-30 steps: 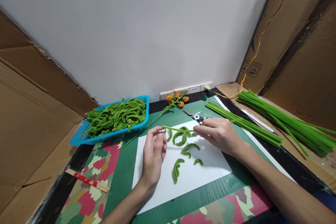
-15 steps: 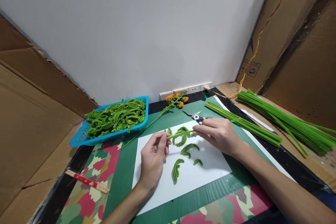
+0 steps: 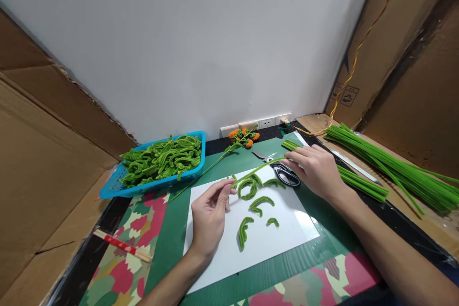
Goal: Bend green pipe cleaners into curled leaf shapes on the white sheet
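Observation:
A thin green pipe cleaner stretches between my two hands above a white sheet. My left hand pinches its near end, thumb against fingers. At the other end, my right hand grips it between thumb and fingertips. Beneath lie several bent green pieces: a coiled loop, a curved double piece, a longer curl and a short arc. Scissors with black and white handles rest just left of my right hand.
A blue basket piled with curled green pieces stands at the left. Behind the sheet lies an orange-flowered stem. Straight green pipe cleaners lie at the right, beside a larger bundle. Red-wrapped chopsticks sit at the front left.
My right hand has moved right and slightly up, away from my left, so a longer stretch of pipe cleaner shows between them. The scissor handles are now uncovered.

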Tool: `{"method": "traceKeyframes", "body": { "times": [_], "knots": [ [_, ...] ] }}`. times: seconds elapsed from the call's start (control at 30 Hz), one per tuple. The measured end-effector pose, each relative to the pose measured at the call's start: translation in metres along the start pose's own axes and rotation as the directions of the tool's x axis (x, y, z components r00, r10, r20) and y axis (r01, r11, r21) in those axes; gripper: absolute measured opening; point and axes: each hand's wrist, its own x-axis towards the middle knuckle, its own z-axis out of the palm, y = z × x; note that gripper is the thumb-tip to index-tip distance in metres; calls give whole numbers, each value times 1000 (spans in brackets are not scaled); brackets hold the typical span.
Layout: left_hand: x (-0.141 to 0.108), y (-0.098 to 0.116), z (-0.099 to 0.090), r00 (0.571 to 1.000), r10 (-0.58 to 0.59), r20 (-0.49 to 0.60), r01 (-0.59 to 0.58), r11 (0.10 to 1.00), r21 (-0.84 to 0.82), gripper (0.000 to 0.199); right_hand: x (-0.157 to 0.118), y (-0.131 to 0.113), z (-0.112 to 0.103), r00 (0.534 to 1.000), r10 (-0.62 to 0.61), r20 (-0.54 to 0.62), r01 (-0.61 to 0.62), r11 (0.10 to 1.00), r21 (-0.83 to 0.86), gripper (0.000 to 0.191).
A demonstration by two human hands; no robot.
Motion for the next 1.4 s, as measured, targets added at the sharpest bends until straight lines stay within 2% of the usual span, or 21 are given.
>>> {"method": "traceKeyframes", "body": {
  "times": [0.07,0.17,0.23,0.27,0.3,0.33,0.4,0.5,0.57,0.63,0.87,0.97,1.2,1.4],
  "knots": [
    [1,0,0,1000,-7,-17,7,1000,-6,27,1,2,0,999,40,-17,-41,998,-42,41],
    [2,3,2,1000,-15,-5,15,1000,-23,29,2,-1,2,991,109,-84,-107,994,29,40],
    [2,4,3,1000,-29,4,29,999,-34,30,4,-8,2,979,174,-106,-154,974,168,43],
    [1,5,3,999,-37,8,38,998,-40,31,5,-12,1,973,213,-88,-183,946,269,46],
    [1,5,3,999,-48,13,48,998,-46,31,7,-17,0,967,254,-23,-225,893,390,49],
    [1,5,3,998,-59,22,60,997,-53,31,8,-22,-1,953,297,68,-288,806,516,51],
    [0,5,3,996,-75,41,77,995,-58,30,10,-30,-3,895,365,255,-431,569,700,54],
    [-1,6,3,995,-81,51,84,995,-51,28,12,-38,-4,803,403,440,-551,221,804,53],
    [-2,7,4,996,-73,50,75,996,-45,27,13,-41,-2,771,378,512,-573,62,817,50],
    [-5,8,5,996,-62,57,64,997,-41,26,13,-43,0,765,333,551,-577,-28,816,48],
    [-14,5,6,994,-2,106,3,1000,-4,21,9,-55,5,786,202,585,-555,-189,810,37],
    [-15,5,6,994,33,100,-34,999,9,18,7,-58,6,796,195,572,-537,-206,818,33],
    [-12,5,7,991,73,111,-77,997,29,16,6,-60,7,786,225,577,-536,-219,815,32],
    [-13,2,6,987,79,138,-84,996,28,20,7,-71,8,759,264,594,-543,-247,803,35]
  ]
}}
